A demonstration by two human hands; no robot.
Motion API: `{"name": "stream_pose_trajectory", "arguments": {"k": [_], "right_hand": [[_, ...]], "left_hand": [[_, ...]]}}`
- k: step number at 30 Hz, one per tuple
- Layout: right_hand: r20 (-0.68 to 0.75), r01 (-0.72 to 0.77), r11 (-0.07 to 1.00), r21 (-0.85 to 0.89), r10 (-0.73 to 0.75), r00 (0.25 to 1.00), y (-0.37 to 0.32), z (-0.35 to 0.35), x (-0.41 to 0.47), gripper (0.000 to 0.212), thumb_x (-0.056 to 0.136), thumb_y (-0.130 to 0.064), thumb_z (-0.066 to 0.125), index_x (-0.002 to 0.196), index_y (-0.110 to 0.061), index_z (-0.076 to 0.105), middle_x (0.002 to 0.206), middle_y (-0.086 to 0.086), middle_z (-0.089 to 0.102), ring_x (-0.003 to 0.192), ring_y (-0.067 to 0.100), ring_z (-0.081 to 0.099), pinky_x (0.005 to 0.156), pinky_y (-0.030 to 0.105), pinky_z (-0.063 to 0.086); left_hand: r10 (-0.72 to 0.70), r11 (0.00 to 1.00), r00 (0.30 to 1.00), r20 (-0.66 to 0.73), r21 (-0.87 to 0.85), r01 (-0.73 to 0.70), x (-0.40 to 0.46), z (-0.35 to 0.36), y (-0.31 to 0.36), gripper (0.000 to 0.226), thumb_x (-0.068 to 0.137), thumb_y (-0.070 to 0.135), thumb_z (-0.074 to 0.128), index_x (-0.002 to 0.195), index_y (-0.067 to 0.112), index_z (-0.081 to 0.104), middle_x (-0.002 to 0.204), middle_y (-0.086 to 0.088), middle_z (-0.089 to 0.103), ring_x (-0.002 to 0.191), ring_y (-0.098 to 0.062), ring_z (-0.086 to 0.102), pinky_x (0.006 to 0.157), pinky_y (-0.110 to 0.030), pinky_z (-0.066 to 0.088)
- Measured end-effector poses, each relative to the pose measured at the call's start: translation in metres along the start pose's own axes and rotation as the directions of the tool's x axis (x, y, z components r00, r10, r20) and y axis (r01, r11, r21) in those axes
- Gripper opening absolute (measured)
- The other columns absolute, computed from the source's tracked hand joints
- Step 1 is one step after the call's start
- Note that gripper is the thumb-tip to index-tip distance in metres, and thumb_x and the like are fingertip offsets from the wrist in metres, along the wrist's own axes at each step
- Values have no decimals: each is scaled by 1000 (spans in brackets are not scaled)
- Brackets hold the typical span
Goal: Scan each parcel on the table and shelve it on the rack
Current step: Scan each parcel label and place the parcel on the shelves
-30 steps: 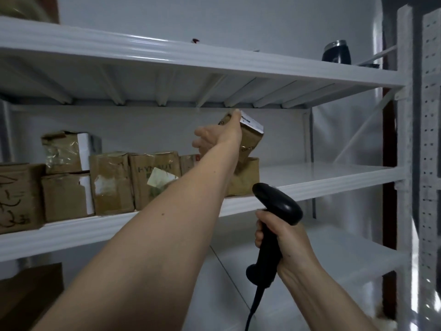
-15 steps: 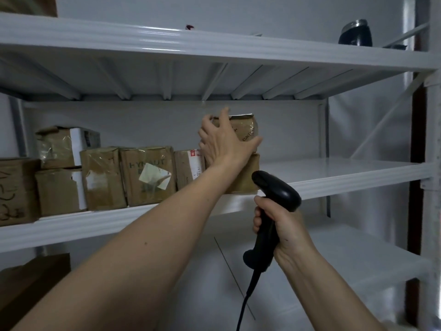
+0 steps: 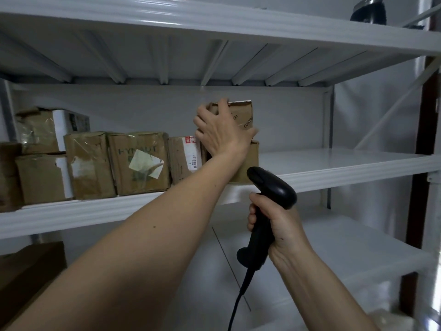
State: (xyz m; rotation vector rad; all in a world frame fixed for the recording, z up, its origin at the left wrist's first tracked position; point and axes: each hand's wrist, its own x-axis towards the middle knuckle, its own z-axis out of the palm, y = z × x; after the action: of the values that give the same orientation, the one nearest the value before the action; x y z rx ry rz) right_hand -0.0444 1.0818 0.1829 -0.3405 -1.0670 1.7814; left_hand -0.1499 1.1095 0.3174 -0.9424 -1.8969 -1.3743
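A small brown cardboard parcel (image 3: 241, 115) stands on top of another brown parcel (image 3: 248, 163) on the white rack's middle shelf (image 3: 338, 164). My left hand (image 3: 219, 132) reaches up and grips the upper parcel, fingers curled over its top left edge and thumb across its front. Lower down, my right hand (image 3: 280, 226) holds a black corded barcode scanner (image 3: 269, 187) by the handle, its head in front of the shelf edge, below the parcels.
Several taped brown parcels (image 3: 138, 163) fill the left part of the middle shelf. The shelf's right part is bare. A dark cup (image 3: 368, 10) stands on the top shelf. A brown box (image 3: 28, 271) sits low at the left.
The tilted parcel in my left hand came down to stand on the lower parcel, and my hand has shifted over its front. The scanner hand stayed nearly still.
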Motion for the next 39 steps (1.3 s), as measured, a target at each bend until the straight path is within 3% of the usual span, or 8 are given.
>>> {"name": "stream_pose_trajectory", "arguments": {"k": [4, 7, 11, 21, 25, 33, 36, 39], "right_hand": [[47, -14, 1000, 5, 14, 999, 13, 2, -3, 10, 81, -5, 71, 72, -8, 67, 58, 6, 56, 47, 15, 52, 46, 24, 45], [59, -13, 999, -30, 14, 998, 28, 13, -8, 11, 83, -3, 69, 73, -8, 65, 58, 6, 54, 47, 16, 51, 46, 25, 44], [91, -53, 998, -46, 57, 994, 54, 41, -21, 13, 85, -3, 66, 73, -7, 63, 58, 6, 53, 49, 16, 49, 47, 26, 43], [290, -235, 964, -128, 263, 920, 161, 154, -101, 12, 82, -9, 72, 71, -11, 67, 59, 4, 58, 50, 15, 54, 48, 25, 46], [340, -338, 924, -181, 381, 860, 212, 207, -149, 12, 83, -11, 72, 73, -10, 67, 60, 4, 59, 51, 15, 55, 50, 25, 47], [401, -437, 852, -288, 522, 753, 309, 308, -246, 13, 84, -9, 72, 73, -9, 65, 59, 3, 58, 49, 13, 54, 49, 23, 47], [425, -438, 842, -314, 537, 728, 343, 341, -278, 15, 83, -7, 72, 71, -8, 64, 57, 4, 56, 48, 15, 52, 48, 24, 46], [446, -460, 820, -339, 571, 689, 376, 368, -307, 19, 85, -6, 71, 69, -8, 61, 55, 4, 54, 45, 15, 50, 47, 25, 44]], "left_hand": [[41, 967, 996, -83, -247, -61, -8, -16, -14, 90, 74, 41, 80, 147, 25, 30, 143, -8, 33, 124, -18, 32, 99, -33, 31], [67, 904, 986, -156, -408, -126, -26, -37, -38, 57, 86, 15, 69, 136, 13, 42, 130, -7, 43, 114, -12, 43, 91, -22, 37], [-6, 862, 993, -119, -505, -56, -51, -72, -88, 29, 89, -7, 47, 111, 10, 54, 109, -4, 52, 87, -2, 50, 82, -21, 46], [-202, 894, 979, -6, -409, 182, -117, -215, -244, 36, 80, -8, 56, 80, 28, 56, 85, 7, 59, 77, -4, 54, 73, -17, 46], [-329, 895, 944, 11, -314, 316, -142, -283, -314, 29, 81, -4, 58, 80, 25, 59, 87, -3, 62, 74, -10, 56, 71, -23, 49], [-485, 860, 874, -20, -193, 472, -184, -423, -436, 27, 83, -5, 56, 75, 20, 60, 70, 1, 54, 64, -10, 50, 60, -19, 44], [-543, 826, 840, 7, -174, 536, -202, -471, -476, 24, 85, -4, 56, 80, 18, 61, 70, 3, 56, 60, -1, 51, 56, -13, 44], [-599, 790, 798, 63, -115, 602, -222, -514, -515, 15, 89, 4, 60, 88, 18, 60, 76, 5, 58, 67, -3, 55, 55, -11, 43]]}}
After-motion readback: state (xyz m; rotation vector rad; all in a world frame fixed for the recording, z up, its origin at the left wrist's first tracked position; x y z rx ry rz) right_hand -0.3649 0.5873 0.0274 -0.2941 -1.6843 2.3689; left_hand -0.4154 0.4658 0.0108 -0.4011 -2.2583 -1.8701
